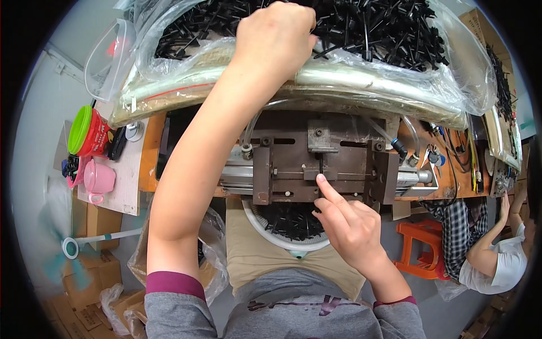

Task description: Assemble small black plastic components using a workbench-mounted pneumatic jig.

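Note:
My left hand (275, 35) reaches into a big heap of thin black plastic parts (384, 34) at the far side. Its fingers are curled in, and their tips are hidden behind the hand. With its index finger stretched out, my right hand (353, 226) touches the near end of a slim black part (320, 164) in the middle of a brown metal fixture (293, 124). The other fingers of that hand are loosely bent, with nothing plainly held in them. Below the fixture, a white round basket (254, 226) on my lap contains more black parts.
Pneumatic cylinders (237, 176) flank the fixture, with air hoses (415, 133) behind. On the left are a pink cup (100, 178), a red tub (93, 133) and a fan (70, 248). An orange stool (420, 248) and another person (497, 260) are on the right.

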Available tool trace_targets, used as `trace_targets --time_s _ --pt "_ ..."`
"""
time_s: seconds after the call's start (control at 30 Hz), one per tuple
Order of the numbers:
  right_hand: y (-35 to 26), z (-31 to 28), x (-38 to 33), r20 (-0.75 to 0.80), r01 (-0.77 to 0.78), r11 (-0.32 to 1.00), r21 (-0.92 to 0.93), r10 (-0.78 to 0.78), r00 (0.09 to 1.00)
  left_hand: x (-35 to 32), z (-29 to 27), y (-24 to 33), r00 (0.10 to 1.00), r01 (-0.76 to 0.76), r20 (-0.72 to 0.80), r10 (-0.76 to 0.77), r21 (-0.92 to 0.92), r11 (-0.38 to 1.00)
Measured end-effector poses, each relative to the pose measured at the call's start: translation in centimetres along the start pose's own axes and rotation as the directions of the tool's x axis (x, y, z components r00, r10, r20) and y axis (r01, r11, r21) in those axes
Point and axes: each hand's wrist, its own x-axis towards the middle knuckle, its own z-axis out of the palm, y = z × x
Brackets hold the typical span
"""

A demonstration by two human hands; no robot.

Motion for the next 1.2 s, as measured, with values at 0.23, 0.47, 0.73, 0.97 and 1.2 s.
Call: trace_targets --time_s 0.23,0.47,0.73,0.97,1.2 --pt "0.0 -0.4 0.3 0.032 0.004 0.999 -0.048 -0.002 0.999 0.4 0.4 -1.1 0.992 -0.105 -0.041 0.116 0.205 0.973" --pt "1.4 -3.5 2.7 0.011 0.000 0.994 0.112 -0.001 1.000 -2.4 -3.4 -0.5 0.963 -0.209 -0.162 0.214 0.049 0.977" --pt "7.7 -7.7 14.5 -0.337 0.052 0.910 -0.411 -0.204 0.919 -4.8 -4.9 -0.7 0.968 -0.193 -0.189 0.165 -0.141 0.971" --pt "12.8 -6.1 21.1 0.100 0.362 0.707 -0.607 -0.384 0.918 -10.8 -8.0 5.8 0.990 -0.133 -0.036 0.133 -0.505 0.853" --pt "12.8 -6.1 21.8 0.190 0.405 0.800 -0.443 -0.358 0.914 -17.3 -5.8 7.6 0.985 -0.020 0.126 0.119 -0.603 0.798"
